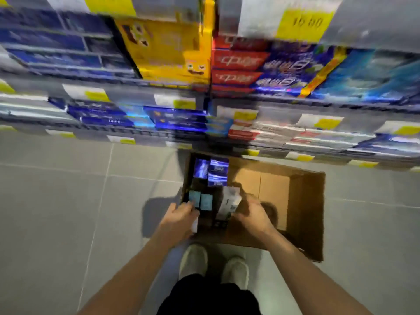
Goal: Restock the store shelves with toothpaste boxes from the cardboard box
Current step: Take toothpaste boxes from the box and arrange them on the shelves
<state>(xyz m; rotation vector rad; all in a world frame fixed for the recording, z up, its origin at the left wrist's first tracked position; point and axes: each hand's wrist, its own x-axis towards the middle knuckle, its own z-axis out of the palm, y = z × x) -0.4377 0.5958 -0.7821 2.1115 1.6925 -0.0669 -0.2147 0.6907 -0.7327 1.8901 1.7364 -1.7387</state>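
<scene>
An open cardboard box (304,210) stands on the floor below the shelves. Its left half holds blue toothpaste boxes (218,171) and two teal-ended ones (201,201). My left hand (181,218) reaches into the near left corner, fingers curled at the teal-ended boxes with a pale box edge under the palm. My right hand (252,214) grips a white toothpaste box (229,202) that is tilted upright in the middle of the carton. The picture is motion-blurred.
Store shelves (250,98) with yellow price tags run across the top, stocked with blue, red and white toothpaste boxes and a yellow carton (168,48). Grey tiled floor (68,201) lies left and right. My two shoes (193,260) stand at the carton's near edge.
</scene>
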